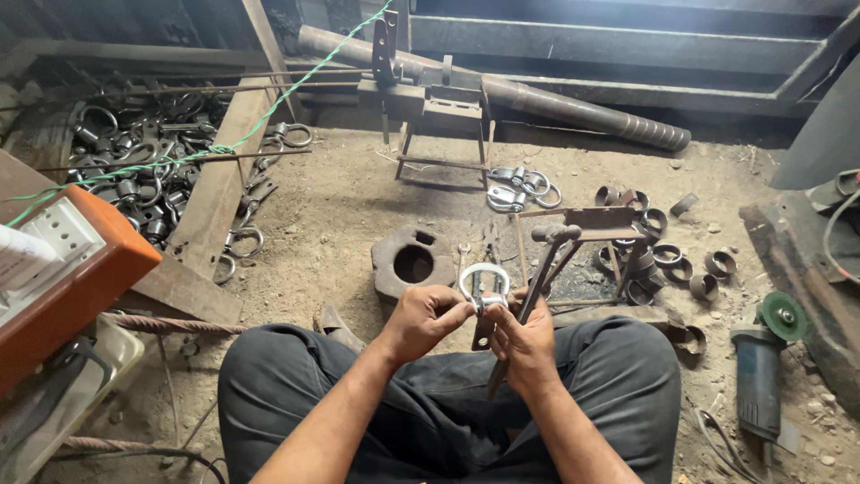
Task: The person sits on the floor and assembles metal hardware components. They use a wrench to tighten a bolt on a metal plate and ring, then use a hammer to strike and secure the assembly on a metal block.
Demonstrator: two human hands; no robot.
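I sit cross-legged on a dirt floor. My left hand (423,319) pinches a shiny metal ring clamp (484,281) at its lower left side. My right hand (524,341) holds the flat metal strip (484,330) under that ring and also grips a long-handled hammer (537,287), whose head points away from me. Both hands meet just above my knees.
A rusty block with a round hole (412,262) lies just ahead. A small metal stand (596,242) and several short pipe rings (690,269) sit to the right, an angle grinder (761,367) further right. A heap of ring clamps (143,170) fills the left; an orange socket box (72,260) is near left.
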